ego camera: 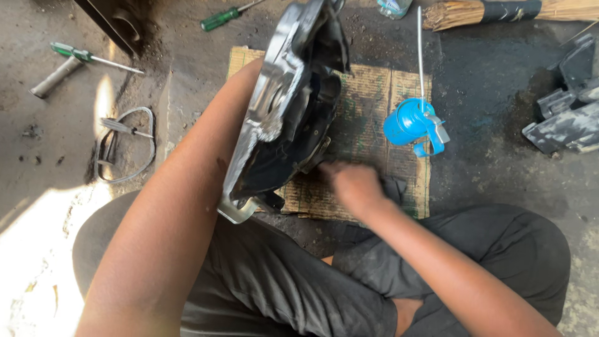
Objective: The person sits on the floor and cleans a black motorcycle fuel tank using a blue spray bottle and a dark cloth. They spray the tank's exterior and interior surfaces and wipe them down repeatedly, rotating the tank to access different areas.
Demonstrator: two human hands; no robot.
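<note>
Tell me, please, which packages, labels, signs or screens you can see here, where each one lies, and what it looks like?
Flattened cardboard sheet: on the floor under the metal casing, tan-brown with faint green print, oil-stained.
Clear plastic container: top edge, cut off by the frame, with a pale label too small to describe.
No signs or screens are in view.

- The person wore dark grey trousers (293, 293), creased and dusty over both legs.
- Both forearms were bare, no sleeves showing.
- The 2 hands wore no gloves.
</note>
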